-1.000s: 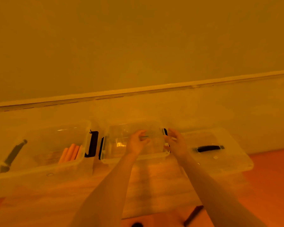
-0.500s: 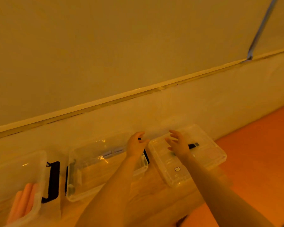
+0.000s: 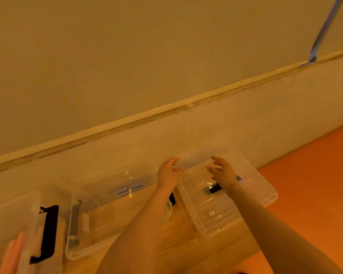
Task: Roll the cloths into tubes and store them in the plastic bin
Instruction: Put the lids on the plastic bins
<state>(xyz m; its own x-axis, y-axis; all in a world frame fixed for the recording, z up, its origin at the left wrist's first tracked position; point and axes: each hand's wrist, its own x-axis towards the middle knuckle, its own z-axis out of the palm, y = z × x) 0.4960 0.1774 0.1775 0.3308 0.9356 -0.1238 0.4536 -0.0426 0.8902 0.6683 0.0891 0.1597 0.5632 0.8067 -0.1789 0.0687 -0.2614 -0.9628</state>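
While both hands hover released, left hand (image 3: 168,175), right hand (image 3: 224,173), clear plastic bin (image 3: 107,220), pink rolled cloths (image 3: 14,252).

Head-worn camera looks forward and down, tilted, close over the table (image 3: 186,230) by the wall (image 3: 127,56).

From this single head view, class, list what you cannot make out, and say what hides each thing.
- Pink rolled cloths: cut off by the bottom-left edge; count unclear.
- Left clear plastic bin: mostly outside the frame.
- Middle clear plastic bin: its right end is hidden behind the left forearm.
- Black handle on the clear lid: partly hidden by the right hand.
- Small label on the lid: too small to read.
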